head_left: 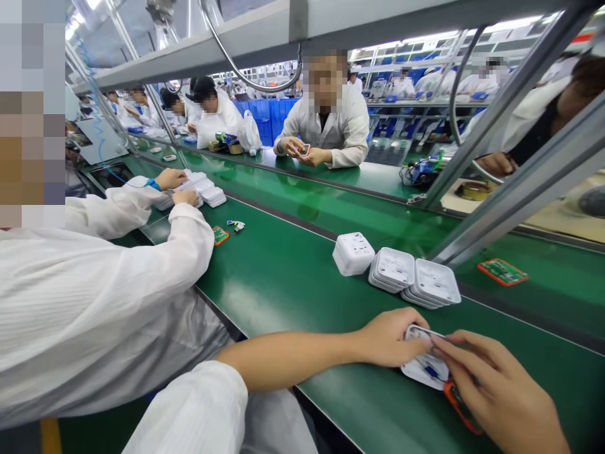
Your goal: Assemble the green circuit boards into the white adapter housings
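Observation:
My left hand grips a shallow white plastic housing by its upper left edge, thumb pressed inside. A small dark blue part shows within the housing. My right hand is closed at the housing's right side, thumb and fingertips pinching near its rim. Whether those fingertips also hold a small part is hidden. Partly under my right hand is an orange-edged circuit board; I cannot tell if it is joined to the housing. Beyond my hands stand stacks of white housings.
Another orange-edged circuit board lies on the green strip at right. On my left a co-worker's white sleeve reaches over more white housings. A board lies near that elbow. A slanted metal post rises at right.

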Motion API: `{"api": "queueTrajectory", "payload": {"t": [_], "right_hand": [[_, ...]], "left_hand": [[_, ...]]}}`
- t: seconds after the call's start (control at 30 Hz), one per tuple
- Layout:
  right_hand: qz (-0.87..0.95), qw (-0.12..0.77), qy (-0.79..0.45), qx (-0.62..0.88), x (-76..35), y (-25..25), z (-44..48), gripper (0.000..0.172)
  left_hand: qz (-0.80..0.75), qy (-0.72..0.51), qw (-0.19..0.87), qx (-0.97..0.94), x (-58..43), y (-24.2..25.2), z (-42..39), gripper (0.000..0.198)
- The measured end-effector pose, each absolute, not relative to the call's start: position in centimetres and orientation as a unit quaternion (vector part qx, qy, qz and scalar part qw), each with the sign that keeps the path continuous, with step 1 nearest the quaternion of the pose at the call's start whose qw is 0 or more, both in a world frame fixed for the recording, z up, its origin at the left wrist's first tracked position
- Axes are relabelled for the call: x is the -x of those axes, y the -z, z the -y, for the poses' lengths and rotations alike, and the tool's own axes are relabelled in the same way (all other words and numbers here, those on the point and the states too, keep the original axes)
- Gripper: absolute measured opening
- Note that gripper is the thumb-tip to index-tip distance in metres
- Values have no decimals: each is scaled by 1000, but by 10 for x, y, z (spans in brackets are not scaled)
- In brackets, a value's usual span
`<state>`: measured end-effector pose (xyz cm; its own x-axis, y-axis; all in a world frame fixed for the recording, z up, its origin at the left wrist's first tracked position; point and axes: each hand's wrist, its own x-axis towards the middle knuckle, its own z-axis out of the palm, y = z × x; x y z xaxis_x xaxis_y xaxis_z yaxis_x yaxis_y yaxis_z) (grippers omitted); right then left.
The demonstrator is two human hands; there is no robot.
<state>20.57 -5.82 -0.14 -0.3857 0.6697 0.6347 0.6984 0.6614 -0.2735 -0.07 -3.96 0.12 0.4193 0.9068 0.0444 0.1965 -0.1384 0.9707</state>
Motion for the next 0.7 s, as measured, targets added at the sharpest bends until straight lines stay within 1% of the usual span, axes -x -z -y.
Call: {"api": "queueTrajectory", "payload": {"t": [0.1,0.17,0.27,0.3,0.33,0.37,0.47,0.5,0.53,0.57,0.6,0.7], "right_hand": [[862,350,68,361,-201,-3,56,23],[871,341,77,345,-198,-6,57,26],[853,356,81,372,-194,-11,61,22],[843,364,74,389,-194,-11,61,21],[833,371,67,406,-194,-11,60,22],[824,374,58,421,-196,-11,58,23],[812,376,41,444,-203,-7,50,30],[812,374,37,447,-205,-5,48,32],[812,371,34,449,-206,-4,46,33],[814,366,34,450,-207,-3,45,34],[817,362,37,448,-208,-3,46,34],[846,340,23,410,-206,-5,52,31]], "left_hand": [[-433,-355,527,-640,-2,5,37,18],[-437,-376,500,-646,-4,6,37,15],[-432,-384,462,-673,-3,4,40,11],[-429,-378,465,-676,-2,2,40,14],[-423,-370,474,-678,0,1,40,22],[-411,-360,483,-684,2,0,40,36],[-345,-307,477,-748,8,-1,37,97],[-326,-288,462,-773,9,0,36,112],[-314,-272,446,-793,9,1,34,120],[-310,-264,433,-804,9,3,33,121],[-309,-265,423,-809,8,5,32,117],[-321,-288,403,-807,6,8,32,103]]}}
